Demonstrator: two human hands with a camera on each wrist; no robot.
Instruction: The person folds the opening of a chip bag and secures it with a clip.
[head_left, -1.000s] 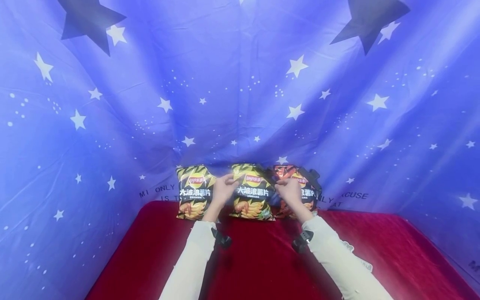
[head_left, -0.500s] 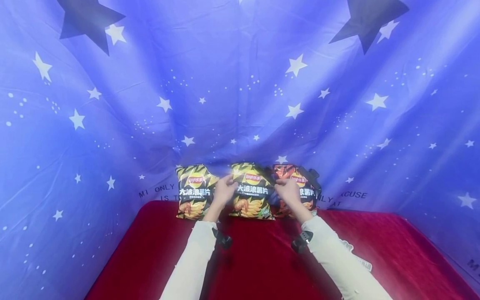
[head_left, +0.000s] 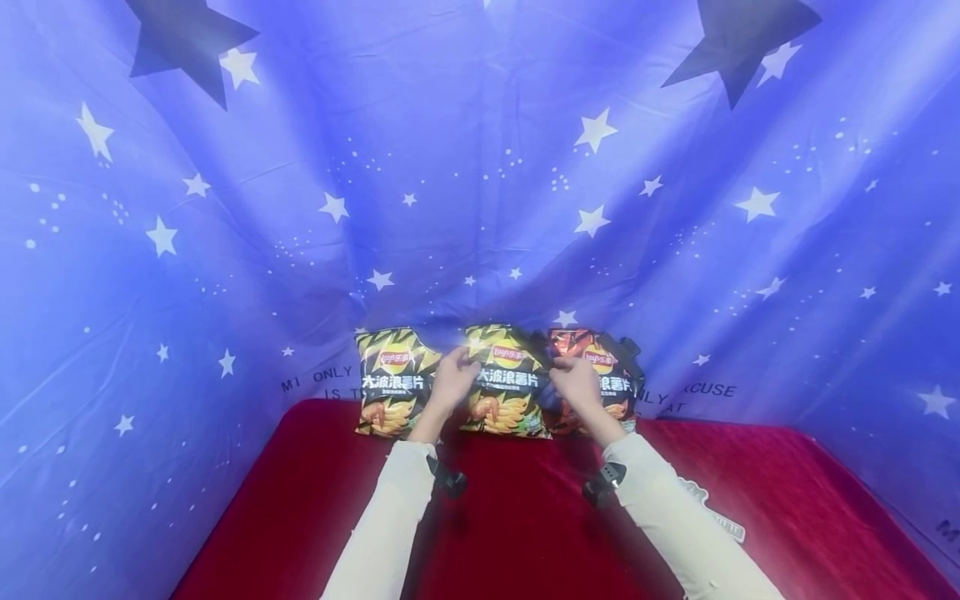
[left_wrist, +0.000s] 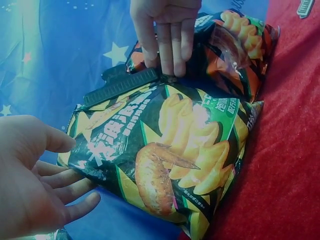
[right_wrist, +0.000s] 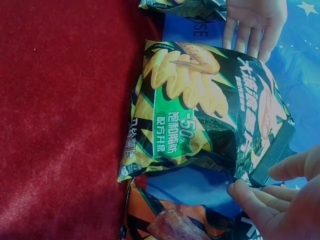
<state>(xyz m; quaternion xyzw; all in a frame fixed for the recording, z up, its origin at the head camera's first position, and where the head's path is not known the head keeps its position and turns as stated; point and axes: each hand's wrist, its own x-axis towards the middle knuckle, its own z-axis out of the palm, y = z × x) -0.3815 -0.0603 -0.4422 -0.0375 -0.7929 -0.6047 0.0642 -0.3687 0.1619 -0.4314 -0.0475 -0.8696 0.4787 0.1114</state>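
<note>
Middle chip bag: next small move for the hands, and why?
Probably draw both hands back. The middle chip bag already stands upright on the red cloth against the backdrop, in line with its neighbours; the left hand and right hand only touch its upper corners with straight fingers.

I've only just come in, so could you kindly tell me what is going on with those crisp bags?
A person is handling the middle crisp bag, one of three propped in a row against the starry blue backdrop on a red cloth. The left hand touches its left edge with straight fingers, while the right hand rests its fingertips at the top right corner. The left bag and the orange bag stand untouched beside it.
</note>
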